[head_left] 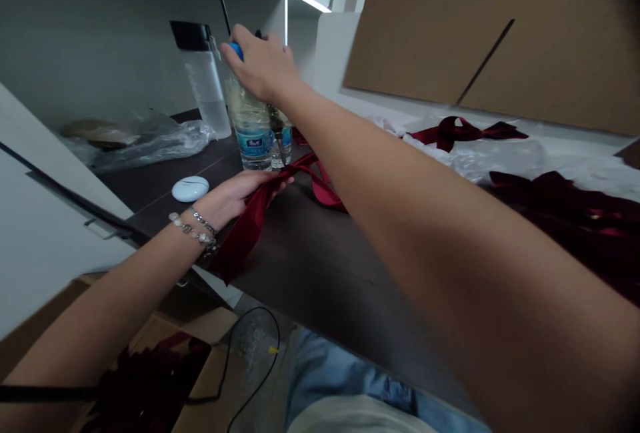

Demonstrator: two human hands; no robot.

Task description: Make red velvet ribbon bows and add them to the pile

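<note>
A dark red velvet ribbon [247, 226] is gripped in my left hand [243, 189], low over the dark tabletop. One wide end hangs down toward the table's front edge, and the rest loops off to the right. Above it, my right hand [265, 66] is closed around the blue handle of a corded soldering iron [277, 127], held upright with its narrow metal tip down at the ribbon beside my left fingers. Whether the tip touches the cloth I cannot tell. Part of the ribbon is hidden behind my right forearm.
Labelled water bottles [253, 146] stand just behind my hands, with a clear tumbler [207, 93] to their left. A white oval object [190, 189] lies by my left wrist. Red bows [463, 133] and plastic wrap sit at right. A cardboard box [215, 373] holds red pieces below.
</note>
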